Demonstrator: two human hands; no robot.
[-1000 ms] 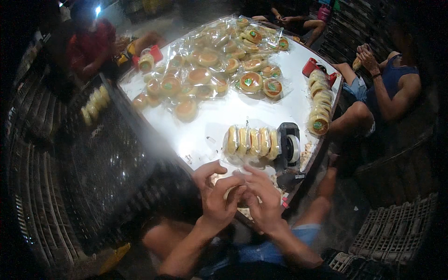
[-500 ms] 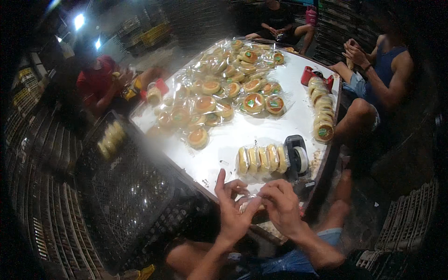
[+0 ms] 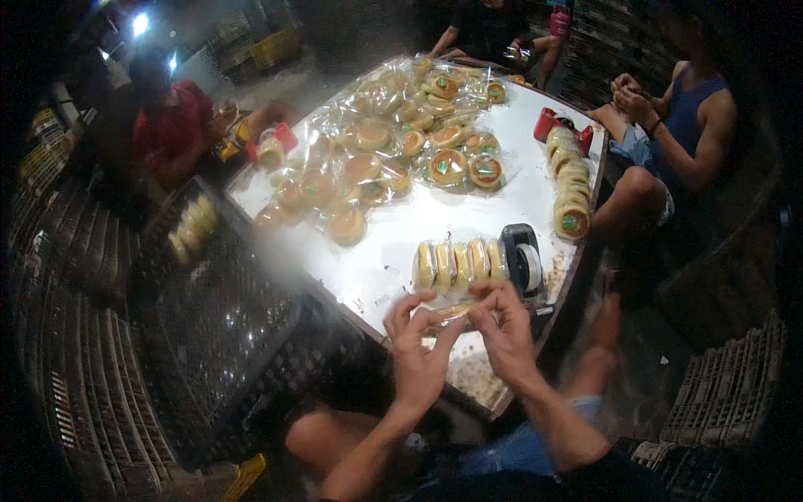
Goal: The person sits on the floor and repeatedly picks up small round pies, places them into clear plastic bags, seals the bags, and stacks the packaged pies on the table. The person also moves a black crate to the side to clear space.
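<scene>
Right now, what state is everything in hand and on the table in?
Left hand: pinching wrapped bun.
Right hand: pinching wrapped bun.
Wrapped bun: in clear film.
Near bun row: wrapped, on edge.
Black tape dispenser: roll loaded.
Bun pile: wrapped, heaped.
Right bun row: wrapped, lined up.
Right red holder: partly hidden.
Left red holder: partly hidden.

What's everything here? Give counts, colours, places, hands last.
Table: one, white, centre
Heaped wrapped buns: many, brown-topped, far side
Wrapped bun row: five, yellow, near side
Tape dispenser: one, black, to its right
Second bun row: several, cream, table's right edge
Likely tape dispensers: two, red, left and right edges
Mesh crate: one, black, left, buns inside
Slatted stacks: several, greyish, both sides
Co-workers: three; red, black, blue tops; left, far, right
Cylinder: one, pink, far back
Lights: several, white, upper left
Held bun: one, yellow, between hands
Left hand, right hand: one each, bare, holding it
</scene>
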